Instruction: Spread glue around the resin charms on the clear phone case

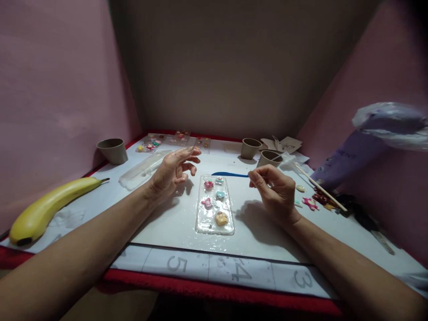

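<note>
A clear, glossy phone case (215, 214) lies on the white board, with several small charms stuck on it, among them a pink bunny (207, 203) and a yellow toast-like piece (221, 218). Above its left side my left hand (175, 171) hovers with fingers apart and nothing in them. To the right of the case, my right hand (274, 189) has its thumb and forefinger pinched together; what they hold, if anything, is too small to name. A blue stick-like tool (229, 174) lies behind the case, its right end near my right fingertips.
A banana (50, 207) and a cup (113, 151) stand at the left. More cups (250, 148), loose charms (310, 204), a wooden stick (321, 186) and a purple bag (347, 156) are at the right. Charm packets (150, 143) lie at the back.
</note>
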A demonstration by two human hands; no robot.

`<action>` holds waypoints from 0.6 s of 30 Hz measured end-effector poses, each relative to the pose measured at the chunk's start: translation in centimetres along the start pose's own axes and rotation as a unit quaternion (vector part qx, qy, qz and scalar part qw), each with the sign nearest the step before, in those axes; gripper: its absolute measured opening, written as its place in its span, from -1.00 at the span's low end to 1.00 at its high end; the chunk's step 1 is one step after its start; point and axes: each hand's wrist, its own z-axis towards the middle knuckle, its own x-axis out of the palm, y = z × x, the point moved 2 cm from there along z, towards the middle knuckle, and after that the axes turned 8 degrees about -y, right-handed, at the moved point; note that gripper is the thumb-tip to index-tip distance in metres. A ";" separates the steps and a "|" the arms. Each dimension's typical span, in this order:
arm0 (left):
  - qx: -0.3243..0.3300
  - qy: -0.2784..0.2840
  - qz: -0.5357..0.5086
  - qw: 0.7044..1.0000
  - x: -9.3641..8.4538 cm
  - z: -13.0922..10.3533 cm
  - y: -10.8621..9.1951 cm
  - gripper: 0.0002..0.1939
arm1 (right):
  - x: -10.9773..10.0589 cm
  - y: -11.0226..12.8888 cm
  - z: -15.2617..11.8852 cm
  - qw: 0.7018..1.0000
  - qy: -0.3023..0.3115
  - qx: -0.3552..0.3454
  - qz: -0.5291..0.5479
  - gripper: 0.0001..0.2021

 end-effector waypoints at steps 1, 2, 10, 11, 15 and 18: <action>0.000 -0.001 0.000 1.000 0.0 0.0 0.0 -0.60 | 0.0 -0.1 0.0 1.000 -0.004 0.006 0.006 -0.83; 0.000 -0.001 0.000 1.000 0.0 0.1 0.0 -0.60 | 0.0 -0.2 0.0 1.000 -0.007 0.011 0.010 -0.83; -0.010 0.016 0.009 1.000 0.1 0.0 0.2 -0.57 | 0.1 -0.6 0.1 0.999 -0.004 0.028 0.020 -0.82; -0.010 0.020 0.010 1.000 0.1 0.0 0.2 -0.57 | 0.1 -0.5 0.1 0.999 -0.003 0.029 0.020 -0.82; -0.017 0.027 0.012 0.999 0.2 0.0 0.1 -0.56 | 0.1 -0.5 0.1 0.999 -0.003 0.032 0.023 -0.83; -0.026 0.025 0.005 0.999 0.2 0.0 0.1 -0.57 | 0.1 -0.5 0.0 0.999 -0.001 0.033 0.019 -0.82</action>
